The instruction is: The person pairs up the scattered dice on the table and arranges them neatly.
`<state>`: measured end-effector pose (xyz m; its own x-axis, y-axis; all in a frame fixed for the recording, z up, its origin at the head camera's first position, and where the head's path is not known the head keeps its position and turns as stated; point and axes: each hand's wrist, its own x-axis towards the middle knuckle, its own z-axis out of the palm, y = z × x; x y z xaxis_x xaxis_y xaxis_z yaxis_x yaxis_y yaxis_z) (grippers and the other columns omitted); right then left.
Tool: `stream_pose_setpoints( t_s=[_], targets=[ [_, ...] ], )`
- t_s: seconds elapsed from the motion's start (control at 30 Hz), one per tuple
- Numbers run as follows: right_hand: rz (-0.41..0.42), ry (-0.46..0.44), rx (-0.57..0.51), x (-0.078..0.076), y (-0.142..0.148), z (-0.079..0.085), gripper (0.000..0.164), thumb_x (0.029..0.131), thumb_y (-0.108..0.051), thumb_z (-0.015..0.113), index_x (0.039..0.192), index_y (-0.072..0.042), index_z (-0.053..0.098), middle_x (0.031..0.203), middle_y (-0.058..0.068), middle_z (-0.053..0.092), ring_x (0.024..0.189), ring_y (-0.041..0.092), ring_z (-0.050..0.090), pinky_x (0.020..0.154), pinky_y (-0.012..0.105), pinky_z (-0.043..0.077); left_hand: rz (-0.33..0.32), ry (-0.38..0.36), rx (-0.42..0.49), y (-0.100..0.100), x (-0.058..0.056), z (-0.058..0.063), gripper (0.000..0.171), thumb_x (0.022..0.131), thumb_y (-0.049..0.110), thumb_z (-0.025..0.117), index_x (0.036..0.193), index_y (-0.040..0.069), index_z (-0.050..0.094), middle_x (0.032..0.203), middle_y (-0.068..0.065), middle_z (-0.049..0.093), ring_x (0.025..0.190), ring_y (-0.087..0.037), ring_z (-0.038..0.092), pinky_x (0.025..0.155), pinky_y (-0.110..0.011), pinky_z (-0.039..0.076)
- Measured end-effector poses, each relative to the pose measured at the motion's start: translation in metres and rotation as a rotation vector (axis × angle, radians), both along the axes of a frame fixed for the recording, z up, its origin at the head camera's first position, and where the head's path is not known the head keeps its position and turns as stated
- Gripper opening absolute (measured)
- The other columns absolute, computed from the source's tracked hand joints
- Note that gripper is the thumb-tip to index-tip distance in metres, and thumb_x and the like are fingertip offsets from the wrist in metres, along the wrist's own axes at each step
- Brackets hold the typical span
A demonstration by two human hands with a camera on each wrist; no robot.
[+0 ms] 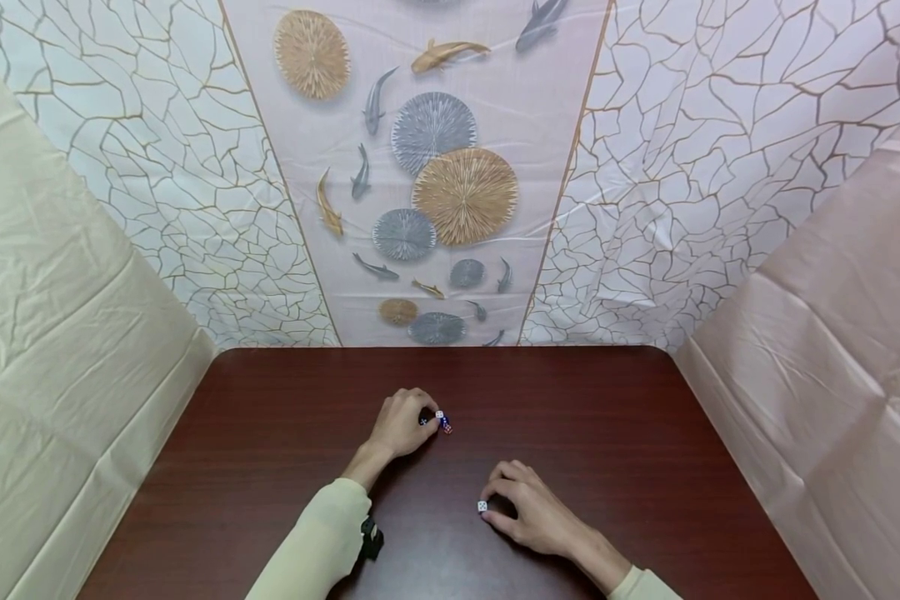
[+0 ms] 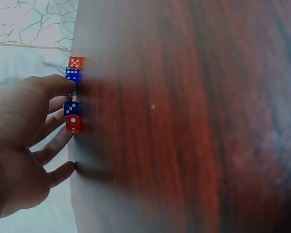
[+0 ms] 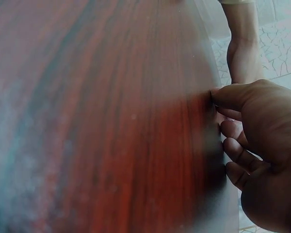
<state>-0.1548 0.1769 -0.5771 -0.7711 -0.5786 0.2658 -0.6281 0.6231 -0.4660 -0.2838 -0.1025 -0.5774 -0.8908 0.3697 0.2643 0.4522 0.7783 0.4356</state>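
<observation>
On the dark tabletop, my left hand (image 1: 403, 423) pinches a white die (image 1: 439, 414) between thumb and fingertips. A blue die (image 2: 72, 74) and a red die (image 2: 74, 62) line up on one side of the thumb in the left wrist view. On its other side sit another blue die (image 2: 71, 108) and another red die (image 2: 73, 124), touching each other. Nearer to me and to the right, my right hand (image 1: 528, 510) holds a second white die (image 1: 482, 506) between thumb and index finger. In the right wrist view that die is hidden behind the thumb.
The glossy red-brown table (image 1: 607, 417) reaches back to a patterned cloth (image 1: 435, 275) with fish and round leaves. Plain cloth hangs at the left and right sides. A black device (image 1: 372, 538) sits by the left sleeve.
</observation>
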Motion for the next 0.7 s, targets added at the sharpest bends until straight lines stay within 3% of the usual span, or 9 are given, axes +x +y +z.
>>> stream_pose_setpoints(
  t_s=[0.43, 0.7],
  targets=[
    [0.001, 0.022, -0.010, 0.0005, 0.0000, -0.0013, 0.014, 0.096, -0.020, 0.091, 0.105, -0.022, 0.081, 0.107, -0.010, 0.067, 0.104, 0.001, 0.055, 0.095, 0.036, 0.053, 0.014, 0.007, 0.002, -0.0013, 0.0023, 0.0027, 0.012, 0.099, 0.019, 0.084, 0.106, 0.010, 0.086, 0.127, -0.014, 0.082, 0.123, -0.041, 0.075, 0.105, -0.058, 0.060],
    [-0.009, 0.021, -0.007, 0.0006, 0.0004, -0.0022, 0.014, 0.095, -0.020, 0.091, 0.105, -0.023, 0.081, 0.108, -0.011, 0.067, 0.106, 0.001, 0.055, 0.097, 0.038, 0.053, 0.035, 0.071, -0.003, -0.0070, 0.0046, 0.0045, 0.011, 0.096, 0.018, 0.084, 0.102, 0.010, 0.085, 0.121, -0.013, 0.083, 0.116, -0.040, 0.077, 0.100, -0.057, 0.062]
  ],
)
